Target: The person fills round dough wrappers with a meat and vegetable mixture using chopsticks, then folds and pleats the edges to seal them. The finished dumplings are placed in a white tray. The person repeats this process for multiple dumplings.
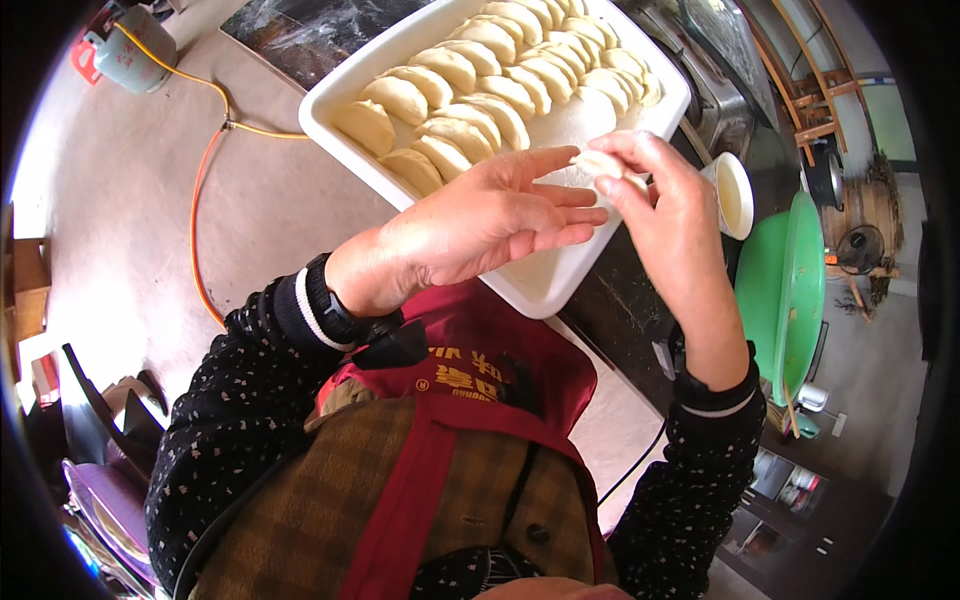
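Note:
A white plastic tray [551, 296] holds rows of folded half-moon dumplings [450, 69] on a floury bottom. Over its near right part, my right hand [671, 199] pinches a small dumpling [600, 163] between thumb and fingers. My left hand [502, 210] hovers beside it with the fingers spread, the index fingertip close to the dumpling's left end; whether it touches cannot be told. Nothing lies in the left palm. A pale round piece of dough [596, 109] lies in the tray just beyond the right hand.
A white bowl [735, 196] with yellowish contents and a large green plastic basin [799, 300] stand to the right, near a gas stove [724, 97]. A dark floured board [300, 37] lies beyond the tray. On the left floor, an orange hose [196, 225] runs from a gas cylinder [139, 52].

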Demonstrator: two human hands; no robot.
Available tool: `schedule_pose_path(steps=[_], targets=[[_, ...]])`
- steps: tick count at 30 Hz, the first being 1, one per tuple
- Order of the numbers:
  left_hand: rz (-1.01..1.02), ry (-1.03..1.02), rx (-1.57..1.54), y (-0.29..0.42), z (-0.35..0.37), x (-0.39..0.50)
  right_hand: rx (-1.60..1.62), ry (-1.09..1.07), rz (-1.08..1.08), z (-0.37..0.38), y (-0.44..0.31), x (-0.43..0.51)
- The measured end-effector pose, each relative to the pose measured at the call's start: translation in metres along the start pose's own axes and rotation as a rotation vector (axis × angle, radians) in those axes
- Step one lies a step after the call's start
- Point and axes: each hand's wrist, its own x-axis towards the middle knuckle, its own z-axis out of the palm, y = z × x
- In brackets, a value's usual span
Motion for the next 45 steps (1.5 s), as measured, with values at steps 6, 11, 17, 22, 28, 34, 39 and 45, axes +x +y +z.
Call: schedule_pose_path(steps=[6,11,17,22,28,34,39,45], targets=[[0.034,0.032,0.218,0.001,-0.018,0.004,-0.087,-0.105,0.247,0.013,0.043,0.052],[0.060,-0.128,0.255,-0.002,-0.024,0.006,-0.252,-0.143,0.274,0.028,0.065,0.071],[0.098,-0.204,0.289,0.001,-0.029,0.006,-0.561,-0.155,0.158,0.033,0.067,0.081],[0.075,-0.208,0.309,0.004,-0.028,0.005,-0.683,-0.170,0.109,0.034,0.065,0.082],[0.067,-0.213,0.296,0.003,-0.027,0.007,-0.606,-0.130,0.071,0.029,0.072,0.079],[0.074,-0.211,0.286,-0.001,-0.024,0.010,-0.510,-0.126,0.040,0.026,0.075,0.076],[0.102,-0.198,0.260,-0.005,-0.018,0.013,-0.422,-0.009,0.060,0.005,0.057,0.053],[0.114,-0.225,0.455,-0.005,-0.010,0.010,-0.277,0.082,0.069,-0.003,0.032,-0.010]])
